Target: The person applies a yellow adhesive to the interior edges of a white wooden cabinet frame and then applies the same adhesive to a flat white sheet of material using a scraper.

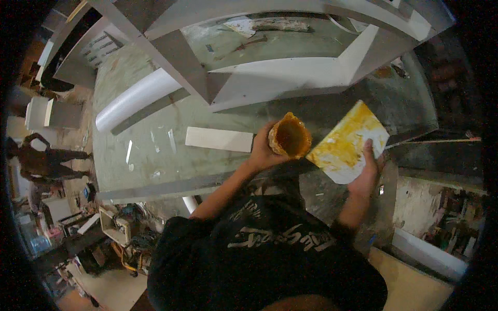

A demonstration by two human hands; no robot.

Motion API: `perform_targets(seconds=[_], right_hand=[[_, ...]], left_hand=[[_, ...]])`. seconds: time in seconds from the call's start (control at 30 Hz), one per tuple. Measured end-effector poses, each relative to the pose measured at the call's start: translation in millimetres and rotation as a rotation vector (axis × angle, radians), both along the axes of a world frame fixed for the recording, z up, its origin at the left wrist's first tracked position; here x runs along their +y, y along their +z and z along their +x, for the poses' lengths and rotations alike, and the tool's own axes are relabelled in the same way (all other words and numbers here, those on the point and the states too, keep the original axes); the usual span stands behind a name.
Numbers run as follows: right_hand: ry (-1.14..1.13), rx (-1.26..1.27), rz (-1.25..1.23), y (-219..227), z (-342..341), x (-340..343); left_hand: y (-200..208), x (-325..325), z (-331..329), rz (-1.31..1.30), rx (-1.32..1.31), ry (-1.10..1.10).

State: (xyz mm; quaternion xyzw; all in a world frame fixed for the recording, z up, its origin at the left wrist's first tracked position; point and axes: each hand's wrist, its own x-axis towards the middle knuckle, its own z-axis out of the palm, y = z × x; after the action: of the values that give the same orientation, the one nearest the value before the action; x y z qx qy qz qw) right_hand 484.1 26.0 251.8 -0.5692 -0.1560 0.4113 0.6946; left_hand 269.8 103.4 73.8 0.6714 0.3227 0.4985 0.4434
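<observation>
My left hand is wrapped round a tub coated in amber-brown glue or resin. Its open mouth faces up, and thick drips cover the rim. My right hand grips a stiff white sheet smeared with yellow, the thumb lying on its upper face. One corner of the sheet comes close to the tub's right side; I cannot tell whether they touch. A pale rectangular block lies on the table just left of my left hand.
A large white frame of panels stands across the far part of the greenish table. A white roll lies at the left, near small scraps. Another person stands farther left. Clutter and tools crowd the lower left.
</observation>
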Motion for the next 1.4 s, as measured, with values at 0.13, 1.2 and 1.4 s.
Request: perform_targets(seconds=[0.13, 1.2, 1.4], right_hand=[[-0.006, -0.069, -0.036, 1, -19, 9], [0.008, -0.037, 0.006, -8, -12, 17], [0.061, -0.088, 0.02, -11, -13, 19]], left_hand=[[-3, -8, -4, -0.191, -0.2, -0.064], [-34, -6, -3, -0.195, -0.172, -0.136], [-33, -8, -6, -0.186, -0.22, -0.126]])
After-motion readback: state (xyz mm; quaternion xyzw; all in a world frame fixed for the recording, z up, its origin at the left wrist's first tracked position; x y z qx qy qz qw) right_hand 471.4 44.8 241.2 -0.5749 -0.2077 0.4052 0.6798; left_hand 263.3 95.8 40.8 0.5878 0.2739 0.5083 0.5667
